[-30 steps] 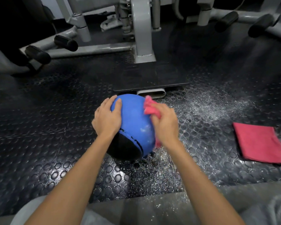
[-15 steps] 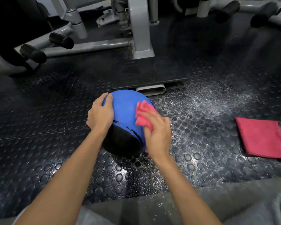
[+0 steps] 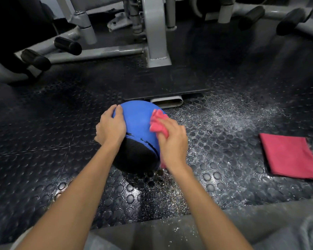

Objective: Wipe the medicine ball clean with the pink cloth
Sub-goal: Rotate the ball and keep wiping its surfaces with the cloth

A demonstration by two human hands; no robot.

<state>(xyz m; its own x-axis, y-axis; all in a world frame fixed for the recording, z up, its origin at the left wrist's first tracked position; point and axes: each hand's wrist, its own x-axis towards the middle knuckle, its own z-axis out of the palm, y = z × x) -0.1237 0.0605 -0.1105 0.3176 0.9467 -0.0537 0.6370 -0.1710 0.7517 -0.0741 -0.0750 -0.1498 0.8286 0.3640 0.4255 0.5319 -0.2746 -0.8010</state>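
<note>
Well, at the far left we see two black padded rollers (image 3: 34, 59) on the grey frame (image 3: 98, 51) of a gym machine, standing on a dark studded rubber floor (image 3: 43, 141). Moving inward, a bare forearm comes up from the bottom edge to the left hand (image 3: 110, 129). It lies on the left side of the ball (image 3: 139, 121) with its fingers curled over the upper curve and the thumb down the side, so it holds the ball.

The ball sits on the floor in the middle of the view, just in front of the machine's flat dark base plate (image 3: 161, 82) and its grey upright post (image 3: 156, 33). We see its top and far side as blue, and the part nearest us as black.

On the ball's upper right side is the pink cloth (image 3: 157, 124), bunched into a wad. The right hand (image 3: 173, 141) grips it with bent fingers and presses it against the blue surface. Folds of cloth stick out beyond the fingertips, and a small end shows below the palm.

Further right, we find white powder (image 3: 233, 120) scattered over the floor studs. Well apart from the ball, near the right edge, a folded red cloth (image 3: 289, 156) lies flat on the floor. Along the bottom, grey trousers (image 3: 152, 235) carry a few white specks.
</note>
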